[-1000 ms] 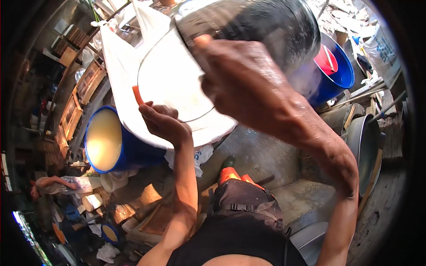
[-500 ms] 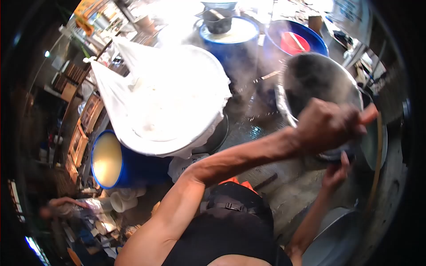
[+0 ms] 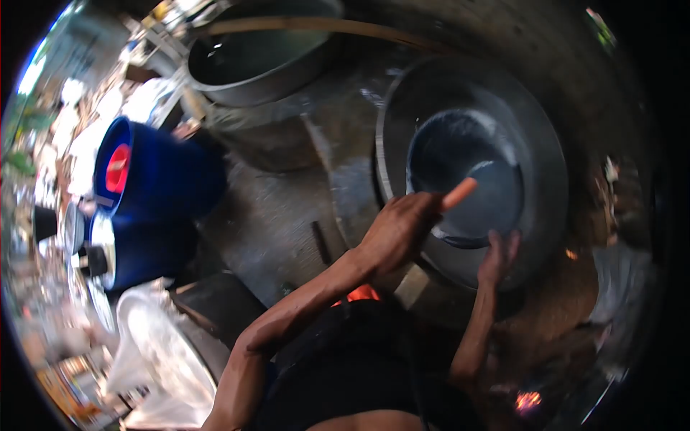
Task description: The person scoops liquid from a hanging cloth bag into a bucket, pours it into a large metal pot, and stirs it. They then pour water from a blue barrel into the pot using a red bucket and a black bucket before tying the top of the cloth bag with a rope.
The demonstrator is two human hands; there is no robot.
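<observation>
A dark, round bucket (image 3: 471,179) is held over a wide metal pan (image 3: 546,165), overlapping its middle in this view. My left hand (image 3: 402,224) is closed in a fist around an orange-brown stick-like handle (image 3: 460,194), whose end pokes out past the fingers in front of the bucket. My right hand (image 3: 498,260) is lower, its fingers curled up against the bucket's near edge. Pale foam or liquid (image 3: 463,118) shows along the bucket's far side. The join between handle and bucket is hidden.
Another large metal pan (image 3: 269,82), crossed by a long wooden pole (image 3: 323,26), is ahead. Blue drums (image 3: 169,161) stand left, one holding a red vessel (image 3: 117,169). A white cloth-lined tub (image 3: 165,345) sits lower left. Embers (image 3: 528,401) glow at lower right.
My view has swung right, from the steaming cloth-lined tub and the drums to the wide metal pan. Both hands have come along, the left still gripping the handle; the bucket is now over the pan.
</observation>
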